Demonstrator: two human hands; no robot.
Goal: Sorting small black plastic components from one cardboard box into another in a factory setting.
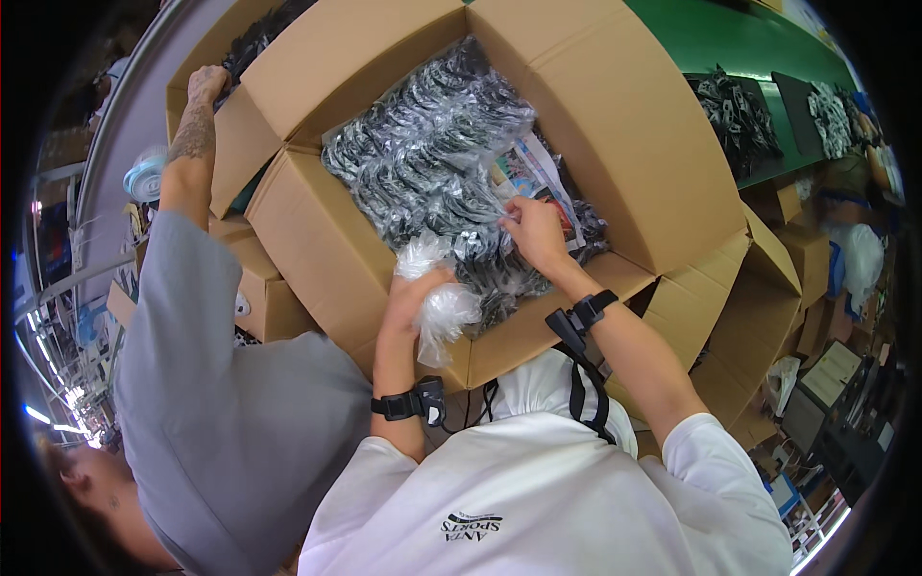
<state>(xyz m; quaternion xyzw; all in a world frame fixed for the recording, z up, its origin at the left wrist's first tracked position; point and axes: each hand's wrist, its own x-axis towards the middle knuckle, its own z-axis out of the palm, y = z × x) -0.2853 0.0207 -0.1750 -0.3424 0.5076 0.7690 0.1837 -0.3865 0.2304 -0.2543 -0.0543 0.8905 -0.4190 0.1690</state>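
A large open cardboard box [605,125] stands in front of me. Inside it lie clear plastic bags [432,134] packed with many dark, curved pieces, piled in rows. My left hand [411,293], at the near left side of the box, is closed around a crumpled bundle of clear plastic [451,312]. My right hand [538,235] reaches over the near right part of the contents. Its thumb and fingers pinch the edge of a clear bag. A colourful printed sheet [540,173] lies beside that hand, partly under plastic.
On my left, a co-worker in a grey shirt [240,432] reaches a hand [206,84] to another cardboard box [240,24]. More cardboard boxes [740,317] stand at the right. Beyond is a green table [672,34] with dark bundles [735,120].
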